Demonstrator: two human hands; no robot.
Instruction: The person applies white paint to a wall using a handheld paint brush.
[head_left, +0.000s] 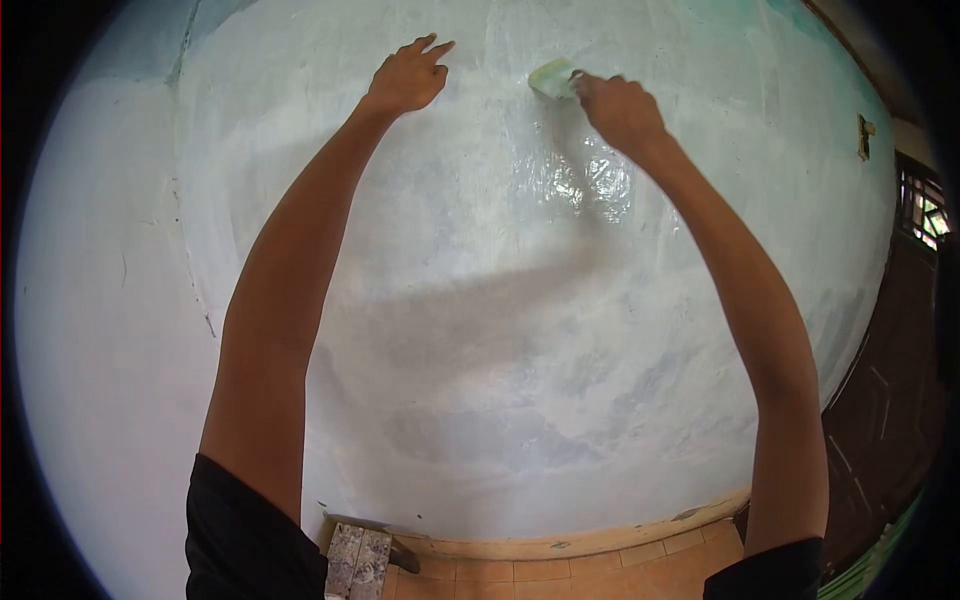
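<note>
Both arms reach up to a whitish, patchy wall (450, 230). At the upper left, my left hand (410, 78) rests against the wall with its fingers apart and nothing in it. My right hand (620, 108) grips a pale green, flat-edged tool (550, 79), partly hidden by the fingers, whose broad end lies against the wall. Below the tool, a wet, shiny patch (590, 185) glistens on the wall.
A bench or stool with a patterned top (358, 556) stands at the bottom left on an orange tiled floor (600, 575). At the right are a broken wall fixture (865, 137), a dark door (880, 370) and a latticed window (925, 205).
</note>
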